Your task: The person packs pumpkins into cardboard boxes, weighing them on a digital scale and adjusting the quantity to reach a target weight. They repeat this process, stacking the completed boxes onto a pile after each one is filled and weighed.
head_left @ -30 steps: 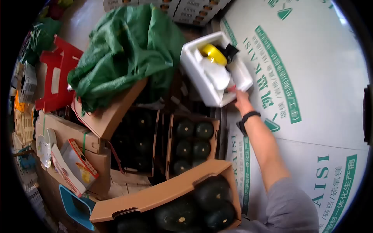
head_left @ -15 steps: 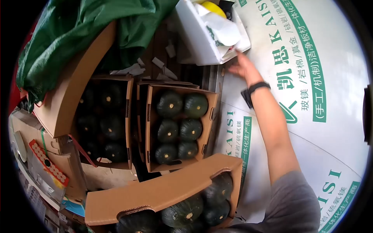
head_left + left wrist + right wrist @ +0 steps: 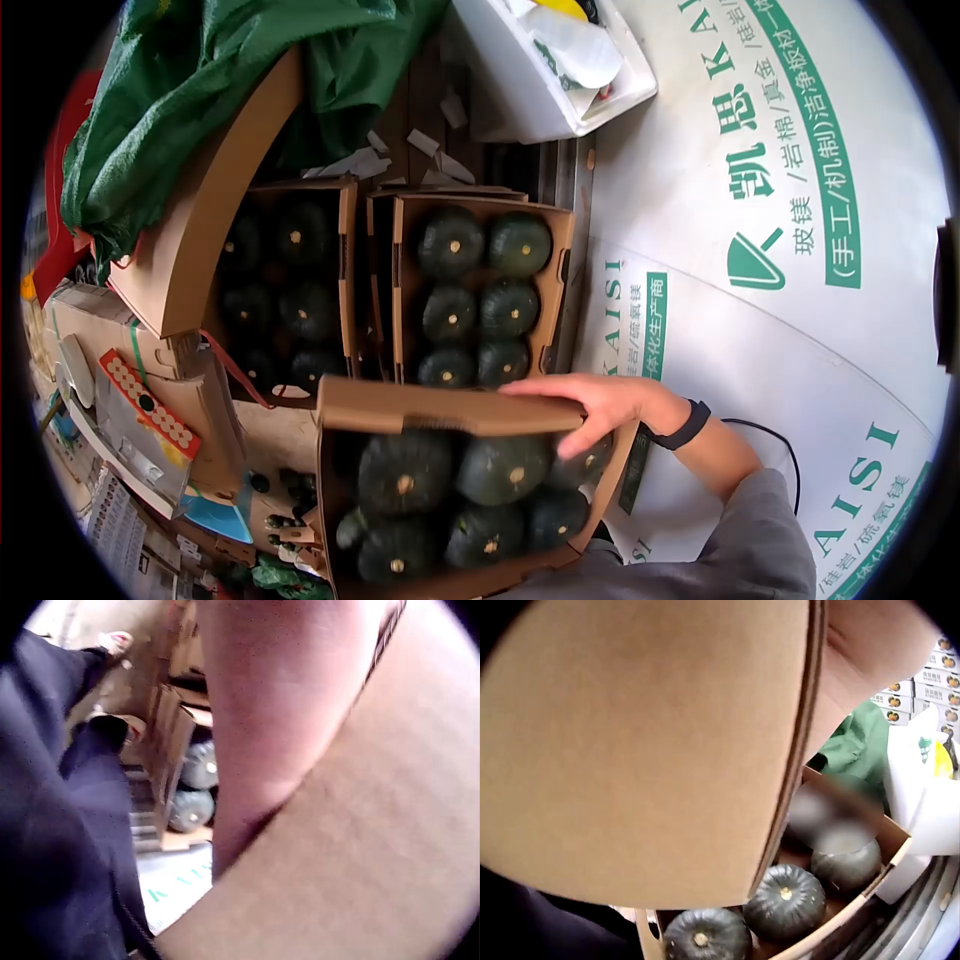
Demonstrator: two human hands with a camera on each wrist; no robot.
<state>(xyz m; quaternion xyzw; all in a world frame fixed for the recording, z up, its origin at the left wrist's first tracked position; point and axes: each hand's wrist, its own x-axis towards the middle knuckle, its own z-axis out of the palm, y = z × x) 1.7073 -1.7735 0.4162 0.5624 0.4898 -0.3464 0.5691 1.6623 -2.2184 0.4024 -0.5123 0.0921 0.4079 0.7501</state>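
A cardboard box (image 3: 455, 405) of dark green pumpkins (image 3: 405, 470) is close in front of me in the head view. My right hand (image 3: 605, 402) grips its far right corner, fingers along the top edge and thumb inside. In the right wrist view that hand shows behind the cardboard edge. My left hand (image 3: 292, 690) holds the box from the other side in the left wrist view, pressed against a cardboard panel (image 3: 360, 847); its fingers are hidden. Just beyond stands a second box (image 3: 400, 290) with several pumpkins (image 3: 448, 312).
Another pumpkin box (image 3: 347, 290) stands on the left, below a carton flap (image 3: 225, 190) and a green sheet (image 3: 200, 110). A white foam box (image 3: 520, 90) with loose items lies at the top. White printed panels (image 3: 690, 310) line the right side.
My right hand has left the foam box and come back to the near pumpkin box, taking hold of its edge. That box now tilts differently and shows more of its pumpkins.
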